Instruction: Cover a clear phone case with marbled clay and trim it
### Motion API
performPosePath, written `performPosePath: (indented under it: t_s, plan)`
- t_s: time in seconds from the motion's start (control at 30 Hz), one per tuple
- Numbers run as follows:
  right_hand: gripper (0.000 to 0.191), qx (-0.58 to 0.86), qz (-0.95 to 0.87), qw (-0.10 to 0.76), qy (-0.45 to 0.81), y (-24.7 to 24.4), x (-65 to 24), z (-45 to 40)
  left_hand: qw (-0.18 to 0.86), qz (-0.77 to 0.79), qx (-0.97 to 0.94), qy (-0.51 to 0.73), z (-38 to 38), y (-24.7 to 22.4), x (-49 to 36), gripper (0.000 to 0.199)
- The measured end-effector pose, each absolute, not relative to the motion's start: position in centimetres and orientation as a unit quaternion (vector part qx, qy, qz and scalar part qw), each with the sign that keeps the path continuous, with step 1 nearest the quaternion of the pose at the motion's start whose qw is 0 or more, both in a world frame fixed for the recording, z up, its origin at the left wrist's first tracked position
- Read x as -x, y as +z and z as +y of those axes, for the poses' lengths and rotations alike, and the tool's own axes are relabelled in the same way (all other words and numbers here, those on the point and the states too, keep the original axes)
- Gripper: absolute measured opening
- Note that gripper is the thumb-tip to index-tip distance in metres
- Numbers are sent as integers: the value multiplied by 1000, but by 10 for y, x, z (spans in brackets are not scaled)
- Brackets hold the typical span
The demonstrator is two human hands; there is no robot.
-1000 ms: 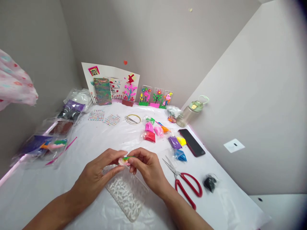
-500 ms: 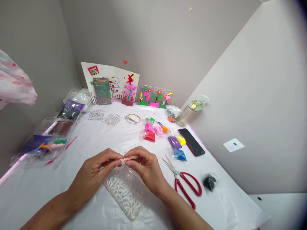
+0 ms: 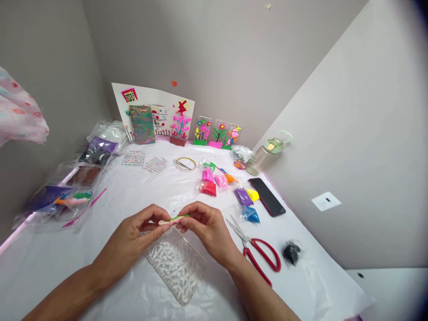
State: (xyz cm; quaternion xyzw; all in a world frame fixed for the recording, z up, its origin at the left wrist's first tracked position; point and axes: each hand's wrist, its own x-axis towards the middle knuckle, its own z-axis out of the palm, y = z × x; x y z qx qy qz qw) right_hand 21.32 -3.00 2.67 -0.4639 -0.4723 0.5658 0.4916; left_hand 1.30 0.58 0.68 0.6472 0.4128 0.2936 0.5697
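Note:
A small strip of pale pink and green clay point(image 3: 174, 220) is stretched between both hands. My left hand point(image 3: 143, 229) pinches its pale left end between thumb and fingers. The green right end is pinched by my right hand point(image 3: 202, 225). Beneath them a clear textured rectangular case point(image 3: 177, 267) lies on the white-covered table point(image 3: 120, 276), its far edge partly behind the fingers. To the right of my right hand lie scissors with red handles point(image 3: 254, 249), their blades spread.
Bagged clay pieces point(image 3: 207, 188) lie beyond the hands, near a phone point(image 3: 266, 197) and a bottle point(image 3: 265, 157). Plastic bags point(image 3: 63, 198) line the left edge. Gem sheets point(image 3: 133, 158), a gold ring point(image 3: 185, 164) and decorated panels point(image 3: 142, 125) sit at the back. A black bagged lump point(image 3: 292, 253) is right.
The fingertips have moved slightly apart and the clay strip has turned, so more of its pale end and its green part show. The camera view has shifted a little.

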Motion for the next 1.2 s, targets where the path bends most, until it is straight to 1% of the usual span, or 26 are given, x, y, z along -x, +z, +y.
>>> performPosePath:
  t_s: [0.13,0.23,0.3,0.37,0.53,0.63,0.8,1.03,1.2]
  plan:
    - [28,501,-485,462,547,33,-222,-29,581,396,-662,258,3,7,-15,28]
    - [29,491,-517,434,550,34,-227,-30,574,385,-685,229,2,8,-15,31]
    - [27,477,-535,424,553,35,-228,-30,561,393,-691,234,2,7,-14,34]
    - [29,471,-536,421,560,34,-229,-30,552,399,-689,249,2,6,-14,31]
    - [33,491,-520,425,556,32,-225,-30,523,367,-726,253,0,3,-15,22]
    - [31,486,-528,429,548,29,-220,-31,499,370,-740,257,0,5,-15,26]
    - [33,495,-505,439,554,25,-217,-31,523,372,-721,262,4,8,-16,16]
    - [24,470,-491,464,568,24,-216,-27,511,386,-715,279,4,7,-15,25]
    - [23,469,-473,474,576,20,-209,-28,527,394,-696,287,5,7,-13,25]
